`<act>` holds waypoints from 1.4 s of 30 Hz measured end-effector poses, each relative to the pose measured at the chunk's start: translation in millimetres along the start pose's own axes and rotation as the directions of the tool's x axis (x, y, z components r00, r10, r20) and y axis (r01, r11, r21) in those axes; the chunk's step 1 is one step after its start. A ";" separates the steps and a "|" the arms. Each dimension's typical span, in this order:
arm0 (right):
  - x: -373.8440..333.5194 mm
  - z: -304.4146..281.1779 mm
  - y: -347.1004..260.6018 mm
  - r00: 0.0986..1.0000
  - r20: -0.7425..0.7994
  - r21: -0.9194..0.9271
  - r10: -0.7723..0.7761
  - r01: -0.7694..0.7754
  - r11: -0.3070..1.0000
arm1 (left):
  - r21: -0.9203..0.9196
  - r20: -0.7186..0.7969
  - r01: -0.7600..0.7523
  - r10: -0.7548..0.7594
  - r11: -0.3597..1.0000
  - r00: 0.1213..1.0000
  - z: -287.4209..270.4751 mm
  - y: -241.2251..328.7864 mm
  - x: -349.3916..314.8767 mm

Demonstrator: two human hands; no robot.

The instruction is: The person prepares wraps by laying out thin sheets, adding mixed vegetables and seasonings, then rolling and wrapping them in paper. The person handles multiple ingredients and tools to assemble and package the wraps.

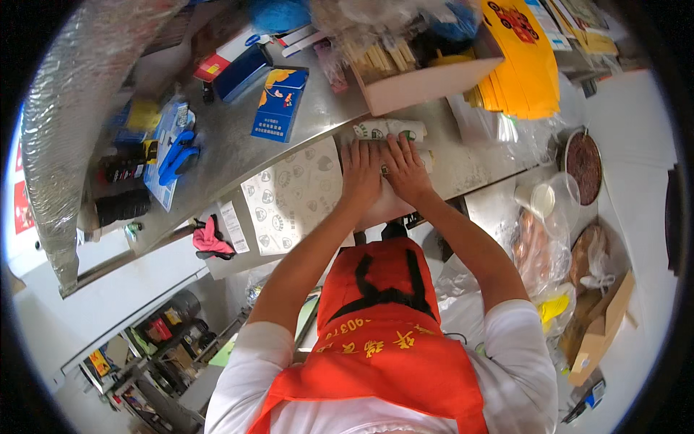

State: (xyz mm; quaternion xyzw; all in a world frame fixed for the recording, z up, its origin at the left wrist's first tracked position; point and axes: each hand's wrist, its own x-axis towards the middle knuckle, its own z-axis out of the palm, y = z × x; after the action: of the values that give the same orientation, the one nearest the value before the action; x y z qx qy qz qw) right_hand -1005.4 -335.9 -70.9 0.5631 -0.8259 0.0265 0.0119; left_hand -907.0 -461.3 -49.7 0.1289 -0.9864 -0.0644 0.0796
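Observation:
Side by side on the metal worktop, my left hand (362, 173) and my right hand (405, 170) lie palm down, fingers stretched away from me. Both rest on a roll in printed white paper (426, 160), which shows only between and beside them; its contents are hidden. Just beyond my fingertips lies another paper-wrapped roll (370, 130) with green print. A sheet or stack of printed wrapping paper (289, 199) spreads to the left of my left hand.
A cardboard box (434, 85) stands behind the rolls, beside yellow bags (517, 79). Farther left are a blue printed box (280, 105), a blue tool (176, 159) and a pink-and-black glove (211, 239). On the right stand a clear plastic cup (535, 197) and a round dark-red container (583, 166).

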 end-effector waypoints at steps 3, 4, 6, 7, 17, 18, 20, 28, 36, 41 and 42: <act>19.2 -12.2 9.5 0.990 0.134 0.089 0.044 -0.057 0.994 | -0.261 -0.016 0.053 -0.059 0.964 0.998 -45.4 24.7 -44.8; 25.1 -8.9 11.7 0.994 0.097 0.108 0.051 -0.061 0.992 | -0.363 0.019 0.056 -0.053 0.930 0.998 -61.0 28.4 -66.2; 45.1 -3.6 8.7 1.000 0.019 0.142 0.023 -0.026 0.990 | -0.458 0.057 0.133 -0.120 0.879 0.991 -77.8 35.0 -115.0; 56.1 -11.7 2.2 1.000 0.021 0.206 0.011 -0.015 0.978 | -0.458 0.091 0.236 -0.219 0.857 0.971 -88.5 39.1 -140.6; 77.5 102.8 66.2 0.918 -0.342 -0.405 -0.199 0.048 0.913 | -0.521 -0.069 0.793 -0.942 0.316 0.330 -89.8 74.8 -378.9; 83.3 87.0 58.4 0.891 -0.388 -0.386 -0.236 0.076 0.919 | -0.574 -0.092 0.791 -0.976 0.212 0.195 -85.0 94.9 -404.6; 96.2 55.3 48.9 0.844 -0.447 -0.362 -0.296 0.132 0.923 | -0.625 -0.122 0.778 -0.992 0.060 -0.021 -72.5 126.1 -447.3; 85.8 -24.6 -178.6 0.837 -0.482 0.054 -0.260 0.325 0.944 | -0.767 -0.030 0.521 -0.791 -0.373 -0.611 -30.5 237.4 -603.7; -217.9 -37.8 -511.1 0.425 -0.107 0.808 -0.899 0.564 0.171 | -0.800 0.180 0.338 -0.736 -0.495 -0.652 -24.8 293.1 -736.0; -299.0 -75.4 -554.6 0.163 -0.027 0.733 -0.986 0.674 0.092 | -0.800 0.173 0.312 -0.696 -0.512 -0.697 -26.8 292.8 -797.3; -301.3 -76.0 -553.3 0.199 -0.020 0.759 -0.980 0.641 0.115 | -0.823 0.147 0.285 -0.669 -0.491 -0.729 -14.6 292.8 -801.4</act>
State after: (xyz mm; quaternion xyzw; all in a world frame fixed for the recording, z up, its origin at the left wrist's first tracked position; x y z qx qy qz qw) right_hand -381.1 -253.2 6.8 0.8829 -0.2475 0.1384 -0.3744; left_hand -211.3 29.8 -104.8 0.8658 -0.1275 -0.2593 0.4085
